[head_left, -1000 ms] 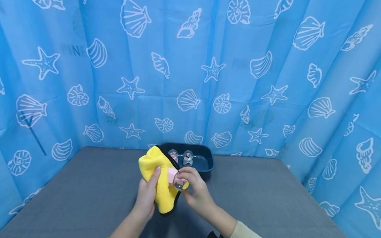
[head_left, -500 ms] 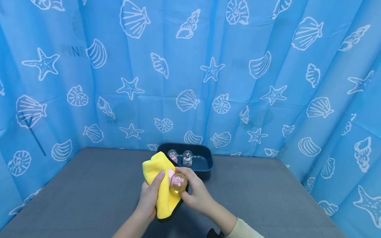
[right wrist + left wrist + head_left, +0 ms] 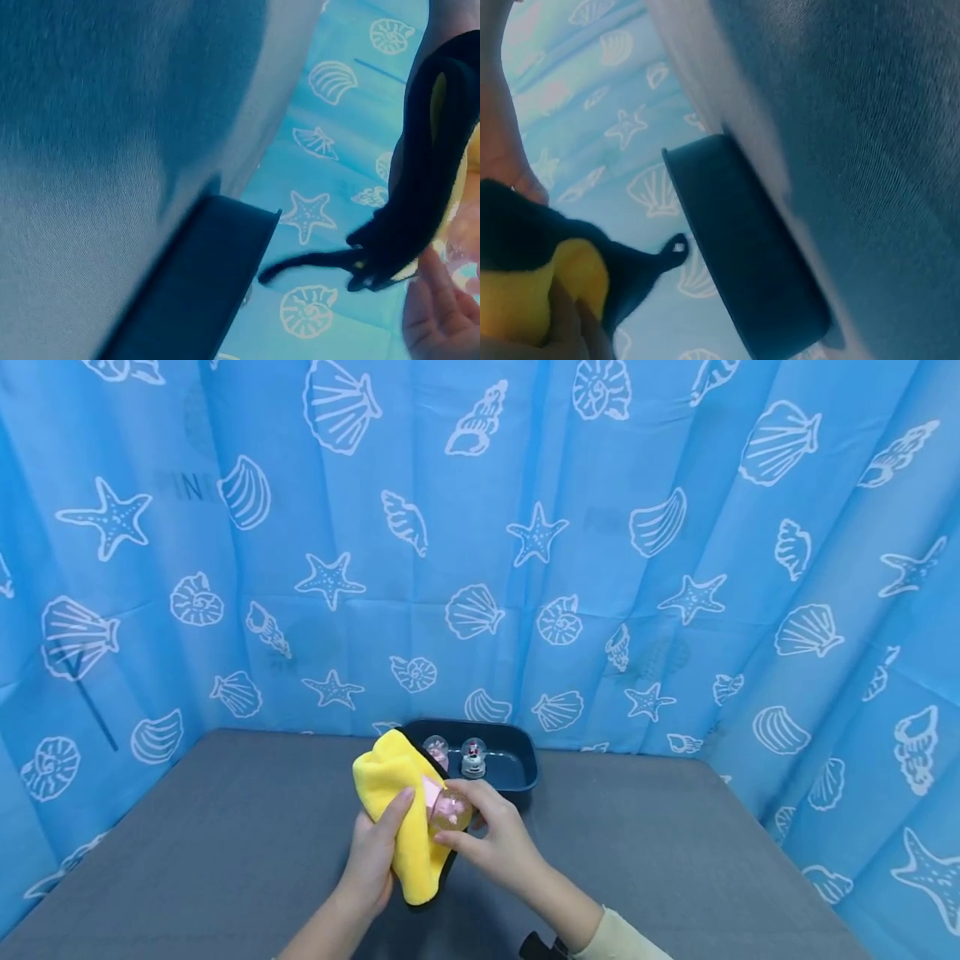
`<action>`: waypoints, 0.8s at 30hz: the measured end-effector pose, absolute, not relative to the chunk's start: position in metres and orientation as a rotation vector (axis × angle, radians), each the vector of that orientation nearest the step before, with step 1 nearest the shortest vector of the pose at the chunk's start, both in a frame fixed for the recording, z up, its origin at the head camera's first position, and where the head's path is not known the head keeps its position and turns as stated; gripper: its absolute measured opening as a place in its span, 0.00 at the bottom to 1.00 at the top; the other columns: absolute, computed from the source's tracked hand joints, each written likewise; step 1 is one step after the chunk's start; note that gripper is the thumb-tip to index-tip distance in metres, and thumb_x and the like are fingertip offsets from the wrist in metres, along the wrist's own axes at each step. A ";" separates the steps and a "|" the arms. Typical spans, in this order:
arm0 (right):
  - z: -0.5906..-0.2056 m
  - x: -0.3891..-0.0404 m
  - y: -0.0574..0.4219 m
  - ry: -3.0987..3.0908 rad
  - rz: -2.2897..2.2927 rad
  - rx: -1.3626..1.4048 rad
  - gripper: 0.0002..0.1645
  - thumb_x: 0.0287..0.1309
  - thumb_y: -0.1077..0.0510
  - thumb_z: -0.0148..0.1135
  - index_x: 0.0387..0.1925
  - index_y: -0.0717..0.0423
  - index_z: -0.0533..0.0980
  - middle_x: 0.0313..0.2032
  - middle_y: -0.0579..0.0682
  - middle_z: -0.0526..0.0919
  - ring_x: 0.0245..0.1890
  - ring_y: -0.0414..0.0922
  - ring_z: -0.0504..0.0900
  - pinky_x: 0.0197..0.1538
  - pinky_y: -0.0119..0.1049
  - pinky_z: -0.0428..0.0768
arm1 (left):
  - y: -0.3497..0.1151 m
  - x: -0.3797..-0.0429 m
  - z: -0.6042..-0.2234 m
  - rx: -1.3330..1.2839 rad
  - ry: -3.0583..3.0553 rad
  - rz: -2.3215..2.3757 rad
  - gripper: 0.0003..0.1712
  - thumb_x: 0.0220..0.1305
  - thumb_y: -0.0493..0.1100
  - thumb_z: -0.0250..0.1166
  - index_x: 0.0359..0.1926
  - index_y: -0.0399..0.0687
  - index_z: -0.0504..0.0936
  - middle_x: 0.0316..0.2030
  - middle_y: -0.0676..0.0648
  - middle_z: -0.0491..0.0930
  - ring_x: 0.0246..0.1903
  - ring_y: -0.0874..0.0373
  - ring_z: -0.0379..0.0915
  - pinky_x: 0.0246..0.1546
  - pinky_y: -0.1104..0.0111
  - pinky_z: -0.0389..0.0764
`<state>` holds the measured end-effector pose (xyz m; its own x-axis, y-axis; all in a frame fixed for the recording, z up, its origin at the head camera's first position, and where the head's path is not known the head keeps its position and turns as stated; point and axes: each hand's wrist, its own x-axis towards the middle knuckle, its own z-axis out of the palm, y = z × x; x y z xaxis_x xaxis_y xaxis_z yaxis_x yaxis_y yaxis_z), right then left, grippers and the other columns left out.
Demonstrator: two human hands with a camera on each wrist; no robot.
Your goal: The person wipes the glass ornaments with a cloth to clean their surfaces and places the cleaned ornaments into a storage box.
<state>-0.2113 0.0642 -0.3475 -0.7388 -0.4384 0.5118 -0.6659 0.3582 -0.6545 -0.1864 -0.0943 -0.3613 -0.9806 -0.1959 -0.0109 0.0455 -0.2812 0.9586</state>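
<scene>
My left hand grips a yellow cloth with a dark border, folded around the pink base of a small snow globe. On the right, my right hand pinches the globe's clear dome between thumb and fingers; pink shapes show inside it. The globe lies tilted, dome toward the right. In the left wrist view the cloth's dark edge ends in a small hanging loop. From the right wrist, the cloth's dark side hides much of the globe, and my right fingers touch it.
Behind the hands stands a dark blue tray holding a pink-based snow globe and a white-based snow globe. Grey fabric covers the table. A blue shell-print curtain hangs along the back and sides.
The snow globe has turned within the cloth, and the right hand's fingers and thumb have shifted around its dome. The cloth dipped slightly, then rose again. The tray and its globes stay put.
</scene>
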 end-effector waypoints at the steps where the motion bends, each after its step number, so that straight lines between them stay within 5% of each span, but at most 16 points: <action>1: -0.347 -0.212 0.065 -2.346 1.319 0.996 0.30 0.47 0.65 0.75 0.54 0.61 0.76 0.46 0.50 0.79 0.37 0.43 0.73 0.36 0.35 0.78 | -0.094 -0.187 -0.360 0.181 -1.795 -2.395 0.34 0.69 0.54 0.58 0.64 0.38 0.55 0.48 0.43 0.70 0.44 0.53 0.70 0.45 0.62 0.73; 9: -0.351 -0.216 0.065 -2.204 1.310 1.133 0.31 0.43 0.71 0.75 0.53 0.61 0.76 0.46 0.53 0.77 0.34 0.42 0.73 0.35 0.33 0.79 | -0.092 -0.186 -0.361 0.129 -1.798 -2.370 0.32 0.67 0.48 0.62 0.61 0.38 0.57 0.44 0.44 0.71 0.41 0.54 0.72 0.43 0.62 0.75; 24: -0.355 -0.215 0.067 -2.327 1.545 1.000 0.30 0.52 0.67 0.71 0.59 0.60 0.75 0.42 0.53 0.75 0.31 0.42 0.70 0.33 0.28 0.74 | -0.095 -0.189 -0.365 0.197 -1.822 -2.323 0.35 0.71 0.59 0.55 0.64 0.39 0.56 0.48 0.43 0.70 0.43 0.53 0.72 0.44 0.63 0.75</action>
<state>-0.2151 0.0674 -0.3548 -0.7594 -0.4341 0.4847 -0.6151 0.2363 -0.7522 -0.1891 -0.0954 -0.3648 -0.9745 -0.2241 0.0083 0.0614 -0.2312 0.9710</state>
